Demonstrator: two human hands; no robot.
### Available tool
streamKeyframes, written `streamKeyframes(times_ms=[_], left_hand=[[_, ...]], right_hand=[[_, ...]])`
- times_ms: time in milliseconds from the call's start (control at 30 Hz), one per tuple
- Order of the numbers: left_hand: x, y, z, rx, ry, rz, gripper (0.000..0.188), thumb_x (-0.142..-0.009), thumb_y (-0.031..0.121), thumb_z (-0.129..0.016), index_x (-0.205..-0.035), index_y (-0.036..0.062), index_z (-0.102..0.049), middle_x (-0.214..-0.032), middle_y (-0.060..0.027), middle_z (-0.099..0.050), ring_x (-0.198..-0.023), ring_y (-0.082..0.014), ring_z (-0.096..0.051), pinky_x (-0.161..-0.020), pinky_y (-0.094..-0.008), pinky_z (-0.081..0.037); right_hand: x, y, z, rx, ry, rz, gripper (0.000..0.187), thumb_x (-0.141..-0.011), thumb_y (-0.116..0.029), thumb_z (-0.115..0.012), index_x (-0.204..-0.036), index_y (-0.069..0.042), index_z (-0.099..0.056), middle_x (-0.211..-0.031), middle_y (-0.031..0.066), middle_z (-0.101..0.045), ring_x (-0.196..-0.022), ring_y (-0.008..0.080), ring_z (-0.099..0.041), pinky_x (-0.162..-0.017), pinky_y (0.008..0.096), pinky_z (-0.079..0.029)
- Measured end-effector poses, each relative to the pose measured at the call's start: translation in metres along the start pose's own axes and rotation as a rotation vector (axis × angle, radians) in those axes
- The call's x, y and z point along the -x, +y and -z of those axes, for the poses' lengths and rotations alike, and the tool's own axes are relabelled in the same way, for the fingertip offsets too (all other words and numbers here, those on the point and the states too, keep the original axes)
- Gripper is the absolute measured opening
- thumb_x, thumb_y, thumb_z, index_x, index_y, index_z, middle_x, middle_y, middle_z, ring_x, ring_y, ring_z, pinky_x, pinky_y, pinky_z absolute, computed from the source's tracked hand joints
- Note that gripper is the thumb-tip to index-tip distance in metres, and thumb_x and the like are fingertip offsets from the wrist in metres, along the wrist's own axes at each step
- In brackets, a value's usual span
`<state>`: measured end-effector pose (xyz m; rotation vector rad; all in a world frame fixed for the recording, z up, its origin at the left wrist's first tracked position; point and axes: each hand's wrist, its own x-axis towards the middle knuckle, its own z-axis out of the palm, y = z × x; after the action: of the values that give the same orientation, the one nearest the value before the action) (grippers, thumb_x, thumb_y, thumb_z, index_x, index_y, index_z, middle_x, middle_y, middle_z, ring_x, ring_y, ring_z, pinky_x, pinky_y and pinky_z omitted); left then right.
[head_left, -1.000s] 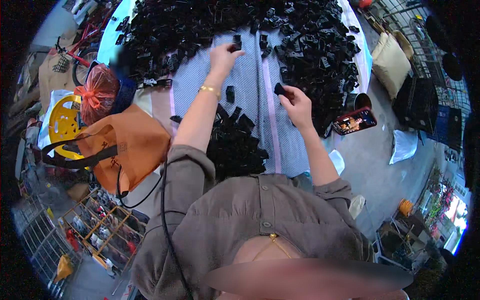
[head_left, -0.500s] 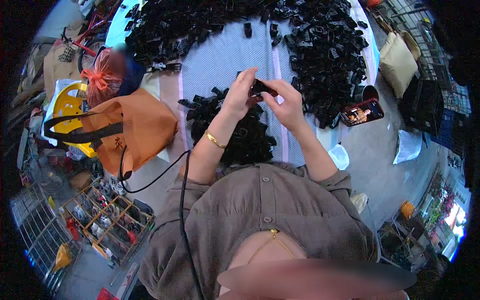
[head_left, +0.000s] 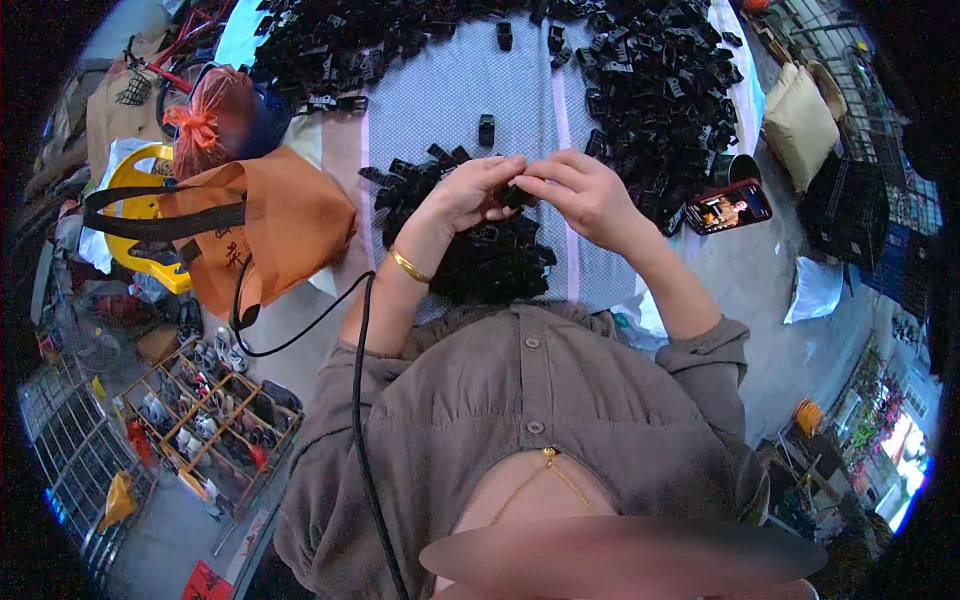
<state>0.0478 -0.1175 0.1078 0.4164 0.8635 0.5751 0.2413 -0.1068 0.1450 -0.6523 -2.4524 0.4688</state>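
Note:
Above a mound of small black plastic buckles (head_left: 485, 262) close to my body, my two hands meet. My left hand (head_left: 472, 195), with a gold bangle on its wrist, has its fingers closed around a small black buckle part (head_left: 514, 194). From the other side my right hand (head_left: 590, 198) pinches at the same part with thumb and forefinger. The fingers cover most of it, so its exact shape is hidden. One single buckle (head_left: 487, 130) lies on the patterned cloth (head_left: 420, 110) just beyond my hands.
A large heap of black buckles (head_left: 660, 90) curves round the table's far and right sides. A lit phone (head_left: 728, 208) leans at the right edge. To the left are an orange bag (head_left: 285, 225), a yellow stool (head_left: 150, 255) and a black cable (head_left: 365, 400).
My hands have come nearer my body, and the right fingers have shifted onto the top of the held part. The single buckle beyond the left hand is now fully uncovered.

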Motion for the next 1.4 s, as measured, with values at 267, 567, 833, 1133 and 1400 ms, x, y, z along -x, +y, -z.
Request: streamKeyframes(times_ms=[267, 567, 833, 1133, 1400], left_hand=[[0.004, -0.001, 0.001, -0.075, -0.035, -0.003, 0.038, -0.089, 0.04, -0.047, -0.089, 0.0033, -0.056, -0.075, -0.0094, -0.062, -0.046, -0.0073, -0.047, -0.035, -0.0154, -0.033], [0.01, 0.009, -0.006, -0.318, 0.073, 0.013, 0.042, -0.087, 0.046, -0.048, -0.085, 0.0053, -0.057, -0.066, -0.0042, -0.06, -0.043, -0.0075, -0.048, -0.034, -0.0181, -0.034], [0.01, 0.014, -0.001, -0.423, 0.122, 0.055, 0.041, -0.087, 0.041, -0.049, -0.088, 0.0005, -0.056, -0.065, -0.0032, -0.057, -0.044, -0.0095, -0.052, -0.038, -0.0204, -0.039], [0.02, 0.021, -0.014, -0.721, 0.057, -0.144, 0.029, -0.079, 0.015, -0.064, -0.099, -0.0038, -0.056, -0.069, -0.0028, -0.058, -0.055, -0.0083, -0.056, -0.046, -0.0203, -0.045], [0.035, 0.029, -0.031, -0.837, 0.145, -0.177, 0.028, -0.077, 0.017, -0.066, -0.097, -0.0001, -0.057, -0.062, -0.0041, -0.057, -0.05, -0.0055, -0.051, -0.042, -0.0196, -0.04]], right_hand=[[0.003, -0.006, -0.004, -0.034, 0.098, -0.042, 0.037, -0.062, -0.001, -0.057, -0.099, -0.004, -0.059, -0.093, 0.0071, -0.058, -0.081, 0.0235, -0.057, -0.066, 0.0329, -0.049], [0.011, -0.011, -0.011, 0.031, 0.098, -0.053, 0.04, -0.063, 0.002, -0.058, -0.103, -0.002, -0.058, -0.094, 0.0092, -0.057, -0.081, 0.0259, -0.055, -0.066, 0.0338, -0.049], [0.014, -0.005, -0.017, -0.042, 0.072, -0.117, 0.037, -0.063, -0.001, -0.064, -0.099, -0.002, -0.058, -0.092, 0.0102, -0.058, -0.078, 0.0267, -0.055, -0.065, 0.0332, -0.048], [0.012, -0.003, -0.022, -0.211, 0.181, -0.272, 0.034, -0.067, -0.002, -0.067, -0.1, 0.0, -0.057, -0.094, 0.0144, -0.06, -0.085, 0.0297, -0.06, -0.071, 0.0338, -0.05], [0.013, -0.015, -0.023, -0.483, 0.173, -0.589, 0.031, -0.071, -0.003, -0.066, -0.1, 0.001, -0.057, -0.092, 0.015, -0.061, -0.079, 0.0197, -0.063, -0.07, 0.0275, -0.051]])
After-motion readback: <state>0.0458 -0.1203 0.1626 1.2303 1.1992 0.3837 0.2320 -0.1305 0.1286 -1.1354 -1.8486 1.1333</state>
